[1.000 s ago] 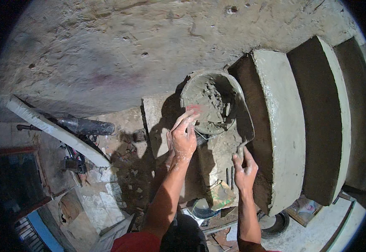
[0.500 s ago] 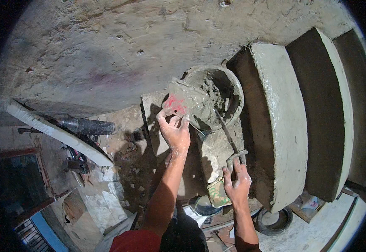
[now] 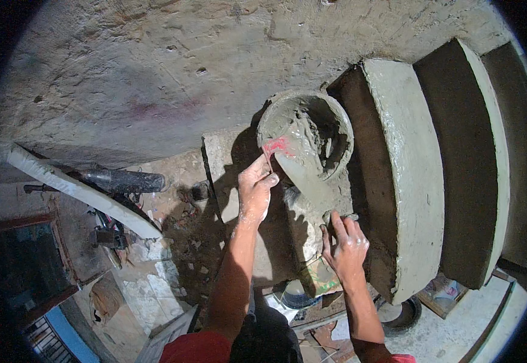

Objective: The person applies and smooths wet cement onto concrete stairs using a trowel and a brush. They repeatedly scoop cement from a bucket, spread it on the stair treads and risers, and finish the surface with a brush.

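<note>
My left hand (image 3: 255, 192) pinches the near edge of a flat, thin plate (image 3: 277, 145). Red shows through the grey mortar that coats it. The plate tilts over the near left rim of a round bucket (image 3: 343, 115), whose far part is hard to tell from the wet mortar (image 3: 305, 142) inside. In my right hand (image 3: 346, 247) is a trowel, its handle mostly hidden by the fingers. The smooth trowel blade (image 3: 304, 181) points up and left, its tip close to the plate and the bucket's near rim.
Concrete steps (image 3: 405, 169) rise at the right, with a rough wall (image 3: 154, 78) behind. A white board (image 3: 82, 187) leans at the left over a dark bottle-like object (image 3: 124, 181). A printed sack (image 3: 321, 275) lies below the bucket; a black round tub (image 3: 399, 314) stands at lower right.
The plate has tipped and moved right, lower over the bucket. The trowel has turned from edge-on to showing its flat blade and has come out of the mortar, nearer the plate.
</note>
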The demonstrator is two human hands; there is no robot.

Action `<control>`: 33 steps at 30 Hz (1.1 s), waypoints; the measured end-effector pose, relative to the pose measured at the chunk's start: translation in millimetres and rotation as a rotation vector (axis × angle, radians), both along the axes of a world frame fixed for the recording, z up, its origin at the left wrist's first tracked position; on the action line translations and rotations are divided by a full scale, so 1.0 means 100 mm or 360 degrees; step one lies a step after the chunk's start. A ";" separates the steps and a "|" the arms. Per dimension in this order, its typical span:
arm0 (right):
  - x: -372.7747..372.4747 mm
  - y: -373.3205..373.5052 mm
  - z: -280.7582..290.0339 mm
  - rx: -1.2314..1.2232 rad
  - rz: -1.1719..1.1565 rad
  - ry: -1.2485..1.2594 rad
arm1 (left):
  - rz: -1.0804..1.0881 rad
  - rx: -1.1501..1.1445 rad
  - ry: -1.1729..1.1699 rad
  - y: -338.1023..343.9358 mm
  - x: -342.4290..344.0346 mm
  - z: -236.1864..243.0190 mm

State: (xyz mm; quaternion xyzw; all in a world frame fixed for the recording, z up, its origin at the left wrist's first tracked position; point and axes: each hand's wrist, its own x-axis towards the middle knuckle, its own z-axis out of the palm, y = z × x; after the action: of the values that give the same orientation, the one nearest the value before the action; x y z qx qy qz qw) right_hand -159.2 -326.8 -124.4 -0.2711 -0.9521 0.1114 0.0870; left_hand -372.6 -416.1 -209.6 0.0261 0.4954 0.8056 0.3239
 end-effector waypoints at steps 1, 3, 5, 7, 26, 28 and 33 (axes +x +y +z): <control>-0.01 0.06 0.01 0.0041 0.0008 -0.0023 | -0.0115 -0.0145 -0.0038 -0.02 -0.01 0.02; -0.04 0.20 0.02 0.0053 -0.0035 -0.0013 | -0.0133 -0.0028 0.0008 -0.03 -0.01 0.05; -0.09 0.33 0.03 0.0062 -0.0056 -0.0006 | -0.0178 0.0005 0.0070 -0.04 -0.02 0.06; -0.15 0.45 0.04 0.0064 -0.0056 -0.0007 | -0.0195 -0.0091 0.0045 -0.05 -0.04 0.06; 0.07 1.22 -0.22 -0.2582 -0.0299 0.0181 | -0.0256 0.0176 -0.0368 -0.01 -0.10 -0.14; 0.16 1.31 -0.29 -0.2460 -0.0265 0.0095 | -0.0323 0.0247 -0.0342 -0.04 -0.13 -0.18; 0.51 1.40 -0.30 -0.2372 -0.0150 -0.0101 | -0.0278 0.0153 -0.0280 -0.08 -0.23 -0.14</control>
State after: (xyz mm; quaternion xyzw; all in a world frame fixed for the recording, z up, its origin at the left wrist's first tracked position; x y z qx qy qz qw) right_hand -108.6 -187.3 -154.4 -0.3019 -0.6139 0.7153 -0.1426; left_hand -395.1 -424.4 -224.0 0.0140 0.4217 0.7964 0.4333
